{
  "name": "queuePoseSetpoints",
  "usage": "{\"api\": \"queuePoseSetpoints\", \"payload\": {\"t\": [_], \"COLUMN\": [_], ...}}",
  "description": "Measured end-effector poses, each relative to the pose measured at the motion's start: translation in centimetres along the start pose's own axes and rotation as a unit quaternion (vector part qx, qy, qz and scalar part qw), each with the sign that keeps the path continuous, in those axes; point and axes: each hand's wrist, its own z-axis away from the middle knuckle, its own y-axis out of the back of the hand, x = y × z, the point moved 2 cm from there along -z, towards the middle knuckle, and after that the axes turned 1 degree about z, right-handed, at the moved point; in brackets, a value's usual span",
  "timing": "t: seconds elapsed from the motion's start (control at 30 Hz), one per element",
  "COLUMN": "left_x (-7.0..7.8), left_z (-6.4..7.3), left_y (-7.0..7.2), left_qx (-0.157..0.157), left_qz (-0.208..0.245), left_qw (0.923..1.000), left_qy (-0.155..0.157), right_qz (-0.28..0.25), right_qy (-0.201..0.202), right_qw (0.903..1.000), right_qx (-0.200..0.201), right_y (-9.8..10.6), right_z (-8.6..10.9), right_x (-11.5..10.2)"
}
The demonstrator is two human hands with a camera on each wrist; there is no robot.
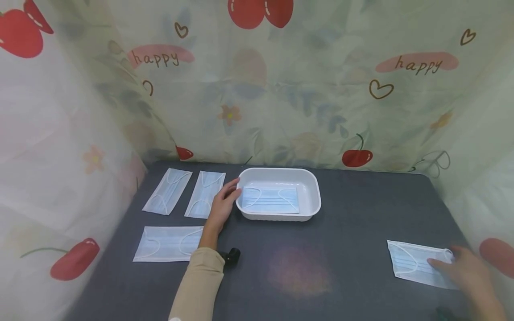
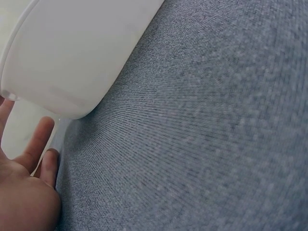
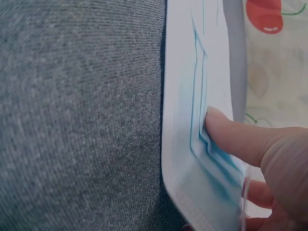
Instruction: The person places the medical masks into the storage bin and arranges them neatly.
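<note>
A white plastic tray (image 1: 311, 196) stands at the back middle, with a pale blue disposable face mask (image 1: 277, 200) lying flat inside it. My left hand (image 1: 221, 206) touches the tray's left end; in the left wrist view its visible fingers (image 2: 38, 139) are extended beside the tray wall. At the right, my right hand (image 1: 467, 269) pinches the right end of another face mask (image 1: 419, 263). The right wrist view shows the thumb (image 3: 236, 137) pressed on the pleats of this mask (image 3: 185, 120), with fingers partly hidden behind its edge.
Two face masks, one at the far left (image 1: 167, 191) and one beside it (image 1: 204, 189), lie near the back edge. A third mask (image 1: 170, 243) lies closer, partly behind my left forearm. Patterned cloth (image 1: 281, 89) surrounds the dark table (image 1: 353, 223).
</note>
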Motion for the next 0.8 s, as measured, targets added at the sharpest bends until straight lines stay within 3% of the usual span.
{"api": "queuePoseSetpoints", "payload": {"t": [0.27, 0.57, 0.8], "left_x": [0.3, 0.1, 0.0], "left_z": [0.0, 0.0, -0.1], "left_y": [-0.1, -0.2, -0.2], "left_qx": [0.002, 0.004, 0.006], "left_qz": [0.000, -0.003, -0.008], "left_qw": [1.0000, 1.0000, 0.9999], "left_qy": [0.000, 0.004, 0.003], "right_qz": [-0.006, -0.067, -0.122], "right_qy": [0.022, -0.006, -0.064], "right_qw": [0.9997, 0.9975, 0.9872], "right_qx": [0.010, -0.020, -0.081], "right_y": [0.4, -0.1, 0.3], "right_z": [0.6, -1.4, -1.5], "right_x": [-0.1, 0.2, -0.2]}}
